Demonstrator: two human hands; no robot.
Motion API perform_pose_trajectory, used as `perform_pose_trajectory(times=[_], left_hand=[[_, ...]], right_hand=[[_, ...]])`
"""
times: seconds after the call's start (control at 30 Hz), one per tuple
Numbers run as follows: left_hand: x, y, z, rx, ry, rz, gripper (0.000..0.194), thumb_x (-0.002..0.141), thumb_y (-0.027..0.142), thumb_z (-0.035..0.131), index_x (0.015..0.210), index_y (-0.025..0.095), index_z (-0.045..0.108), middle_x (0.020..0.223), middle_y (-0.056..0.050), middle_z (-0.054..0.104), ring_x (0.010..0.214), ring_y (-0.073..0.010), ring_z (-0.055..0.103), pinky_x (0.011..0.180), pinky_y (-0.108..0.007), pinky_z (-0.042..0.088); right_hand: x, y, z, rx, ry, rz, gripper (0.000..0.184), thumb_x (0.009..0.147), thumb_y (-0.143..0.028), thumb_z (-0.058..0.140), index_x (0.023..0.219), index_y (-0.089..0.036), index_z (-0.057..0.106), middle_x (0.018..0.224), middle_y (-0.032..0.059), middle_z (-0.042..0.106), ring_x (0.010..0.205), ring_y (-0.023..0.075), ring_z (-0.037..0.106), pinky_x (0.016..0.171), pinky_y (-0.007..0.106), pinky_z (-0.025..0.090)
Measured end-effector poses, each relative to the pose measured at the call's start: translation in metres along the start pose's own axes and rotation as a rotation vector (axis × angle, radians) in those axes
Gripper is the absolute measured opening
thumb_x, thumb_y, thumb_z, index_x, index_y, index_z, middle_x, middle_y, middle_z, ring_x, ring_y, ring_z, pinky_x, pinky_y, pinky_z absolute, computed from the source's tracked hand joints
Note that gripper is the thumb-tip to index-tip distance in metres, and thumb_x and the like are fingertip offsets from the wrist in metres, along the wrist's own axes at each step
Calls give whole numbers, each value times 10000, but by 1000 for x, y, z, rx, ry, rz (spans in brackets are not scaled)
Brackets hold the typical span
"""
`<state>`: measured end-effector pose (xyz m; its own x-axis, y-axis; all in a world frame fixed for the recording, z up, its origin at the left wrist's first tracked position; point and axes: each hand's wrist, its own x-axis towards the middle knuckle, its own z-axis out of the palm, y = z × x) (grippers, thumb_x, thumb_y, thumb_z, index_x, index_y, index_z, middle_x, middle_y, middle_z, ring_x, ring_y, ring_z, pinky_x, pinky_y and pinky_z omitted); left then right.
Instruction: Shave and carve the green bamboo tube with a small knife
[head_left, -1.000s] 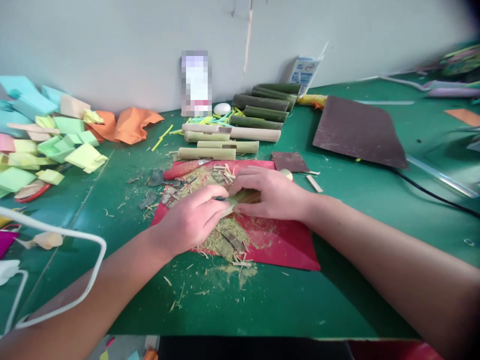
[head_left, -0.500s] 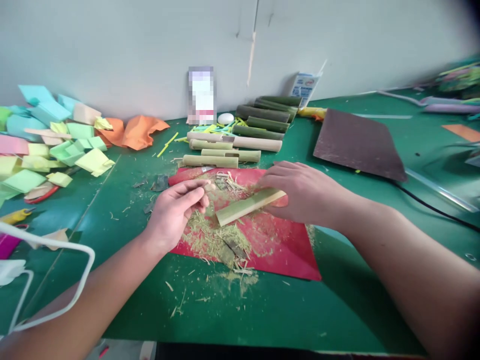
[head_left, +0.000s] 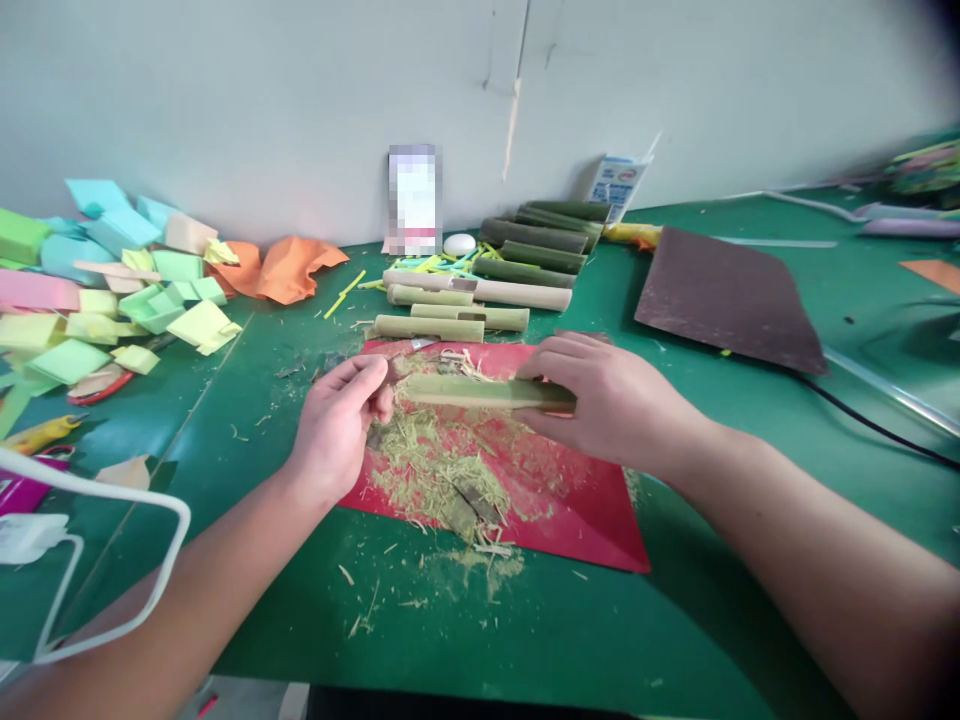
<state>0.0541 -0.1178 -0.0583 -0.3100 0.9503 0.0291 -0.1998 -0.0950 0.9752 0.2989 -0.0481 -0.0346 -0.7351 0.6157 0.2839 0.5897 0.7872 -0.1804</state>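
My right hand [head_left: 600, 390] grips the right end of a pale green bamboo piece [head_left: 465, 391], which lies nearly level above the red sheet [head_left: 585, 510]. The fingers go over its top and the thumb is underneath. My left hand [head_left: 341, 415] is closed in a pinch close to the piece's left end. What those fingers hold, if anything, I cannot make out, nor whether they touch the bamboo. Below, bamboo shavings [head_left: 420, 465] and a few dark peeled strips [head_left: 476, 500] cover the sheet's left half.
Behind the sheet lie peeled bamboo tubes [head_left: 429, 328] and dark green unpeeled ones [head_left: 529, 272]. A phone [head_left: 415, 200] leans on the wall. Coloured paper pieces [head_left: 112, 290] heap at left, a dark board [head_left: 724, 300] lies at right. A white wire frame [head_left: 176, 540] stands at front left.
The bamboo piece has turned from slanting to nearly level, its left end rising toward my left hand. My right hand has turned with it. The view has shifted slightly.
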Motion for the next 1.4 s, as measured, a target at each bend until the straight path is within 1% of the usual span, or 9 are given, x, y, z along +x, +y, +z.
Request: perform_pose_trajectory(times=[0.17, 0.3, 0.53, 0.67, 0.87, 0.97, 1.07, 1.23, 1.4], left_hand=[[1, -2, 3, 40, 2, 19, 149, 771, 274, 674, 830, 143, 639, 729, -12, 616, 622, -90, 575, 573, -219, 497], [4, -4, 3, 40, 19, -32, 198, 749, 282, 699, 850, 119, 649, 800, -25, 631, 662, -88, 600, 638, -220, 531], [9, -5, -2, 18, -1, -33, 195, 732, 254, 708, 871, 126, 658, 787, -15, 641, 680, -87, 624, 691, -217, 535], [9, -6, -3, 71, -8, 15, 184, 737, 248, 696, 874, 130, 661, 821, -30, 652, 697, -98, 627, 729, -245, 534], [12, -6, -6, 392, -2, 159, 258, 700, 265, 724, 931, 159, 679, 936, -63, 683, 819, -163, 633, 785, -290, 499], [13, -5, -8, 571, -60, 224, 182, 737, 263, 683, 891, 167, 696, 848, -46, 689, 760, -161, 622, 738, -282, 487], [15, -5, -8, 727, -133, 362, 134, 803, 244, 609, 859, 155, 691, 792, -42, 667, 729, -149, 604, 712, -271, 481], [23, -5, -9, 939, -146, 670, 155, 857, 217, 549, 939, 164, 670, 968, -63, 637, 920, -163, 589, 867, -321, 463], [30, -8, -15, 1071, -205, 765, 182, 871, 219, 534, 997, 196, 663, 988, -57, 598, 935, -165, 582, 874, -346, 474]], right_hand=[[0, -27, 15, -52, 61, 158, 195, 779, -365, 577, 862, -189, 590, 875, 56, 631, 822, 208, 557, 641, 309, 402], [0, -43, 22, -90, 8, 215, 191, 804, -355, 536, 855, -178, 585, 863, 68, 628, 809, 213, 564, 644, 318, 407], [-4, -49, 24, -109, -52, 248, 133, 763, -291, 519, 836, -193, 571, 841, 61, 620, 822, 225, 570, 604, 321, 407], [-4, -49, 24, -60, -54, 234, 165, 768, -285, 521, 887, -186, 579, 886, 71, 622, 855, 227, 568, 678, 326, 431], [-4, -48, 25, -28, -81, 225, 193, 784, -322, 533, 898, -178, 593, 899, 82, 621, 826, 224, 579, 719, 335, 441], [-4, -51, 25, -42, -98, 232, 203, 785, -338, 534, 899, -181, 592, 890, 76, 617, 803, 221, 585, 692, 331, 436], [-4, -54, 26, -64, -93, 244, 201, 793, -368, 526, 863, -187, 580, 876, 68, 617, 772, 213, 588, 641, 321, 419], [-5, -59, 27, -83, -81, 252, 206, 804, -396, 514, 841, -199, 562, 864, 57, 623, 727, 197, 590, 544, 302, 359], [-5, -59, 28, -78, -71, 231, 200, 824, -384, 487, 839, -197, 558, 861, 60, 623, 724, 191, 588, 528, 298, 344]])
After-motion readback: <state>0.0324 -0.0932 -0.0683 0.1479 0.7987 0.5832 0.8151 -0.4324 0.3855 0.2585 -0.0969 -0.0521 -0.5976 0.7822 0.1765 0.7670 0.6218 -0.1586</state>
